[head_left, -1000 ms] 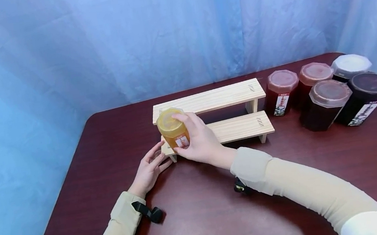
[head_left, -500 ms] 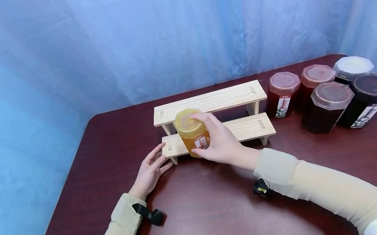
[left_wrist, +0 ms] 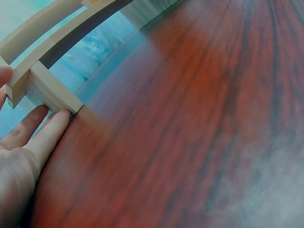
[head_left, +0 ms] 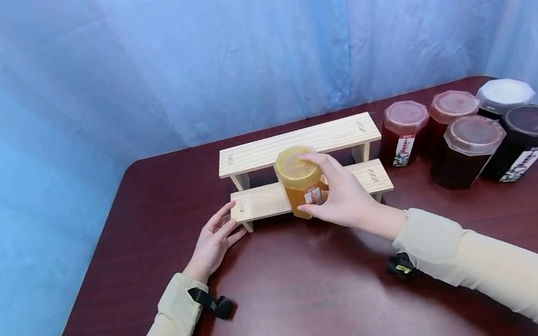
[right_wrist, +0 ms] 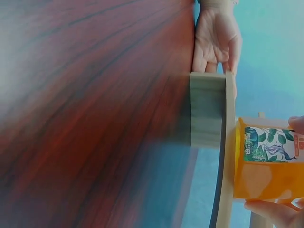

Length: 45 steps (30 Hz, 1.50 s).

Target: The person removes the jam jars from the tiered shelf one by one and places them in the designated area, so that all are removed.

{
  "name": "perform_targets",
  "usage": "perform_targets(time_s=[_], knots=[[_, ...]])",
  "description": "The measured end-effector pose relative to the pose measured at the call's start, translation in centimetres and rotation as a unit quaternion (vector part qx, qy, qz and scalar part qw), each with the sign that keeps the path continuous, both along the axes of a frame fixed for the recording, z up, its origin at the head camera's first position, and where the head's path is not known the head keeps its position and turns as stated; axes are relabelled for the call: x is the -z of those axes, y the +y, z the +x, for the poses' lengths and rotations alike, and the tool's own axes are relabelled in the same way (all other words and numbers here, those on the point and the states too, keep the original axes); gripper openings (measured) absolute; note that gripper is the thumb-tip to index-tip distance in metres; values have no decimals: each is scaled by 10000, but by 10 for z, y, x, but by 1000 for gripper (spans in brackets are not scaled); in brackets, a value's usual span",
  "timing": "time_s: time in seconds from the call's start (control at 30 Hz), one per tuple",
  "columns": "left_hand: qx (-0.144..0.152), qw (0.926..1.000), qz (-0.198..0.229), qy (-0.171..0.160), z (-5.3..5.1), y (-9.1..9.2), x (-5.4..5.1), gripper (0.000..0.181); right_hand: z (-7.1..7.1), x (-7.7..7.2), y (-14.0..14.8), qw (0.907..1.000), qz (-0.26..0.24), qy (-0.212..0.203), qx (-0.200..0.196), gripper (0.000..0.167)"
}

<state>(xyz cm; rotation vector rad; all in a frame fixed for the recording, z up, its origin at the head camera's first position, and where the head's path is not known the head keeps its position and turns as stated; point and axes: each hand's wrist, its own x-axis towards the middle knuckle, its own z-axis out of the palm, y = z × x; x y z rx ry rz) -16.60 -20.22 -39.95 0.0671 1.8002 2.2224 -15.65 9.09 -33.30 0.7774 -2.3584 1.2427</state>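
In the head view my right hand [head_left: 345,195] holds a jar of yellow-orange contents [head_left: 298,181], thumb on the near side and fingers round its lid and far side. The jar is upright at the middle of the lower board [head_left: 265,201] of a pale wooden two-tier rack. In the right wrist view the jar's base [right_wrist: 240,183] is right at the board's surface; whether its weight rests there I cannot tell. My left hand [head_left: 212,249] touches the lower board's left end, fingers extended. The left wrist view shows its fingertips [left_wrist: 59,118] against the rack's leg [left_wrist: 54,90].
Several dark and red jars with octagonal lids stand at the right, among them a red jar [head_left: 403,137] beside the rack and a black-lidded jar [head_left: 523,142]. The upper board [head_left: 298,143] lies behind. Blue curtains [head_left: 233,43] hang behind the dark red table [head_left: 286,311].
My right hand has carried the yellow-orange jar rightward along the lower board, from its left end to about the middle. My left hand has stayed at the board's left end.
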Motion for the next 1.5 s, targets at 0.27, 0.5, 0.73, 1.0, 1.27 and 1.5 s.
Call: perform_targets(time_s=[0.27, 0.5, 0.73, 1.0, 1.27, 1.5], knots=[[66, 9999, 76, 43, 2, 0, 0, 53, 6, 2, 31, 9989, 202, 213, 355, 89], [112, 9998, 132, 103, 2, 1, 2, 53, 11, 6, 59, 9963, 297, 509, 632, 92], [111, 9998, 109, 83, 3, 0, 3, 53, 16, 9, 78, 9954, 115, 571, 758, 93], [142, 9998, 82, 65, 4, -2, 3, 54, 21, 7, 92, 9938, 134, 562, 952, 94], [101, 9999, 28, -21, 4, -1, 4, 54, 26, 6, 111, 9914, -99, 517, 1201, 99], [69, 10000, 50, -12, 3, -1, 4, 53, 31, 5, 129, 9881, -222, 160, 1512, 101]])
